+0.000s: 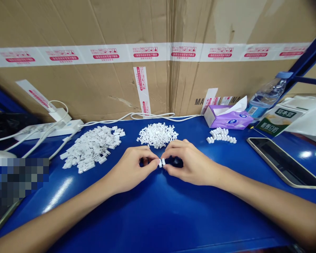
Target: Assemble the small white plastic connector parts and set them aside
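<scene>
Two forearms (76, 202) are stretching over the blue surface (158, 218). The left hand (131, 168) and right hand (193, 163) are curling inward, their fingers (150, 168) pinching one small white item (162, 163) between them; whether it is one part or two, I cannot tell. Beyond the fingers, two uncountable heaps are lying: one leftward (94, 146), one straight ahead (158, 135). Rightward, one smaller cluster (221, 135) is sitting near one tissue box (229, 117) and one phone (285, 161).

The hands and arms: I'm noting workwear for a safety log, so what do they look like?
The left hand and right hand are bare: no gloves, rings or watches show. The left forearm and right forearm are slim, with no sleeves or markings in view.
</scene>
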`<state>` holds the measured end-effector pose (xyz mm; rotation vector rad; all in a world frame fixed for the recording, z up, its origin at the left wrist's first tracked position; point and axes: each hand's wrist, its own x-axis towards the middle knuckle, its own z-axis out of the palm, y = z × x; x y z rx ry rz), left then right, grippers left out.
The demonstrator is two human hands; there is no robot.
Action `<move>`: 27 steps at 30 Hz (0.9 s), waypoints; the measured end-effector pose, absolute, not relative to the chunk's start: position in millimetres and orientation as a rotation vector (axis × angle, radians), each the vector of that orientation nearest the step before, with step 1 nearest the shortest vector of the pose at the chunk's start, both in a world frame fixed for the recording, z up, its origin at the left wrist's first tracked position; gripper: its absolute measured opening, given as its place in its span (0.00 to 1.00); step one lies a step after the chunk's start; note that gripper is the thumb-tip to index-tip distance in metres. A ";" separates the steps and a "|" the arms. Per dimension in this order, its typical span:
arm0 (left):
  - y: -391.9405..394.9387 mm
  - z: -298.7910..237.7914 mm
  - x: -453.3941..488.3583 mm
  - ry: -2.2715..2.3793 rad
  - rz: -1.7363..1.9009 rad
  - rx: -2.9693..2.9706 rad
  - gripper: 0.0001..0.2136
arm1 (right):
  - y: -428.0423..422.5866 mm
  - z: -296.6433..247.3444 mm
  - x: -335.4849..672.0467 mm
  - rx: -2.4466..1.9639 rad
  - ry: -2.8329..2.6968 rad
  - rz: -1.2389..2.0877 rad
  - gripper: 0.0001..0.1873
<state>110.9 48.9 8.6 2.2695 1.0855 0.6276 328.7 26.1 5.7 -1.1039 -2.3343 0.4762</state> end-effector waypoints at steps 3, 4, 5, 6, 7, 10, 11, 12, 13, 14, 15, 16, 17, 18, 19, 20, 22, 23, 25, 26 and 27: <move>49.3 8.4 110.2 1.075 0.600 2.258 0.09 | 25.5 6.3 328.2 -1.102 -2.363 0.458 0.08; 49.4 8.3 109.9 1.071 0.595 2.258 0.09 | 25.3 6.4 328.0 -1.103 -2.368 0.454 0.08; 49.5 8.3 109.6 1.068 0.593 2.261 0.09 | 25.1 6.3 327.9 -1.103 -2.370 0.451 0.08; 49.7 8.4 109.3 1.064 0.592 2.265 0.09 | 24.8 6.2 327.7 -1.104 -2.372 0.452 0.08; 49.9 8.6 109.1 1.062 0.591 2.271 0.09 | 24.7 6.0 327.6 -1.107 -2.370 0.457 0.08; 51.0 9.7 108.7 1.062 0.583 2.298 0.10 | 25.7 4.9 327.9 -1.121 -2.347 0.491 0.08; 51.3 10.0 108.6 1.064 0.583 2.313 0.11 | 26.6 4.3 328.3 -1.124 -2.339 0.498 0.08; 51.4 10.2 108.4 1.064 0.586 2.329 0.11 | 27.9 3.6 329.0 -1.128 -2.333 0.500 0.08; 51.3 10.2 108.3 1.064 0.592 2.347 0.12 | 29.5 2.9 329.9 -1.131 -2.330 0.495 0.09; 51.0 10.0 108.1 1.061 0.600 2.364 0.12 | 31.2 2.1 331.1 -1.135 -2.331 0.488 0.09; 50.5 9.6 107.9 1.059 0.608 2.383 0.12 | 33.0 1.4 332.5 -1.140 -2.335 0.480 0.09; 50.0 9.1 107.7 1.056 0.617 2.404 0.11 | 34.8 0.7 334.0 -1.145 -2.339 0.476 0.09; 49.3 8.4 107.4 1.050 0.626 2.426 0.10 | 36.3 0.1 335.5 -1.150 -2.343 0.474 0.09; 48.8 7.8 107.1 1.044 0.633 2.450 0.10 | 37.6 -0.3 336.9 -1.154 -2.346 0.470 0.10; 48.4 7.1 106.7 1.039 0.635 2.475 0.10 | 38.6 -0.6 338.1 -1.158 -2.347 0.469 0.10; 48.2 6.4 106.2 1.034 0.634 2.500 0.10 | 39.3 -0.8 339.0 -1.163 -2.347 0.468 0.10; 48.6 5.3 104.9 1.032 0.628 2.546 0.11 | 40.2 -1.0 340.0 -1.169 -2.348 0.467 0.10; 49.1 5.0 104.1 1.039 0.622 2.566 0.11 | 40.5 -1.1 340.2 -1.170 -2.350 0.467 0.10; 50.1 5.0 102.6 1.055 0.607 2.613 0.11 | 41.0 -1.1 340.2 -1.169 -2.357 0.466 0.10; 50.3 5.3 101.9 1.065 0.592 2.643 0.11 | 41.2 -1.1 340.1 -1.169 -2.360 0.463 0.11; 50.2 5.9 101.4 1.075 0.569 2.677 0.11 | 41.3 -1.1 340.1 -1.169 -2.362 0.460 0.11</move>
